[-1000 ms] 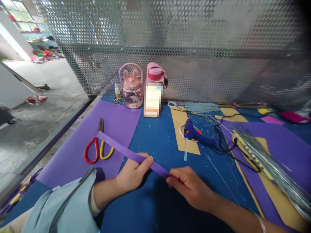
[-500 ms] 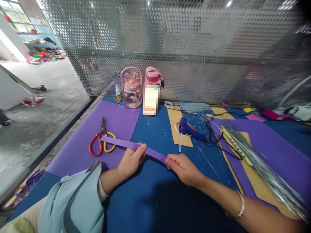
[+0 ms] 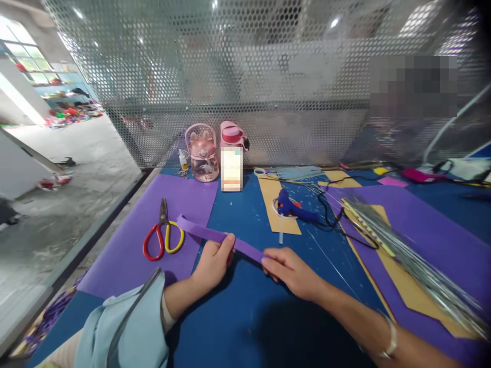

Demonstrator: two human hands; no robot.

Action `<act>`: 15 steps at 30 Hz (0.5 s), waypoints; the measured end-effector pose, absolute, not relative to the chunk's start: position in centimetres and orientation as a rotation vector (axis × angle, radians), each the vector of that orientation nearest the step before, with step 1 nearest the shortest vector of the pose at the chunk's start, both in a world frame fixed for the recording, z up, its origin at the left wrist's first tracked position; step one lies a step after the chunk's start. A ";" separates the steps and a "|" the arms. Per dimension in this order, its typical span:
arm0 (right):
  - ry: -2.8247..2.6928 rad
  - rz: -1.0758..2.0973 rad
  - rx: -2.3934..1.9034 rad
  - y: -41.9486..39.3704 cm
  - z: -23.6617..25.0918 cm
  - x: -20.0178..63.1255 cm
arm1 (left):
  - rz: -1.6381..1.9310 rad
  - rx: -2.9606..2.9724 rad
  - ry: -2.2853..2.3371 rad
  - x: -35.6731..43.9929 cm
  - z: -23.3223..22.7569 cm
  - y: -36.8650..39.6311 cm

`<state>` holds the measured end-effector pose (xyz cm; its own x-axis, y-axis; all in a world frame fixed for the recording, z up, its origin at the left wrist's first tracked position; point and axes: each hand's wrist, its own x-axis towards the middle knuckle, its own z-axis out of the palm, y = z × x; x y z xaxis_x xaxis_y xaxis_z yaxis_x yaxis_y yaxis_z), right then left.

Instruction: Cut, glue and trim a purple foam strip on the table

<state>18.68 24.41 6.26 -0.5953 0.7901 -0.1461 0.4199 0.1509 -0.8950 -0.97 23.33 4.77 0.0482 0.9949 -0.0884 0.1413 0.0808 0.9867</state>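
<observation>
My left hand (image 3: 211, 263) is clamped on the purple strip (image 3: 207, 233), thumb above and fingers below. My right hand (image 3: 290, 272) pinches the strip at its right end, thumb and fingers together on it. The two hands stand a little apart, the strip running between them above the table (image 3: 218, 322).

Change noted: one second ago the strip's free end lay across the pivot of the scissors (image 3: 163, 219) in view; half a second ago it crossed both handles. It now overlaps only the edge of the yellow handle, its tip bent. Both hands retain their grip.

The scissors remain on the purple sheet (image 3: 123, 250), blades pointing away from me. The glue gun (image 3: 305, 213) remains beyond my right hand, partly over a tan strip (image 3: 270, 204). The wire bundle (image 3: 418, 278) remains to its right.
</observation>
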 end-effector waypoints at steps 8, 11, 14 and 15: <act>-2.224 1.352 -1.138 25.1 5.6 19.8 | 1.007 1.160 1.197 -1.6 4.3 24.1; -2.133 1.554 -1.056 25.3 5.9 20.0 | 1.007 1.172 1.186 -1.7 4.4 23.9; -2.059 1.665 -1.009 25.2 5.8 20.2 | 0.990 1.204 1.199 -1.9 4.2 23.7; -2.083 1.646 -1.034 25.2 5.8 20.2 | 0.976 1.217 1.209 -1.9 4.2 23.7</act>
<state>20.20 25.19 5.76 -0.6999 0.6858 -0.1999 0.3529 0.0887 -0.9314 -1.89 23.66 4.23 0.1373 0.9807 -0.1389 0.0712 0.1301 0.9889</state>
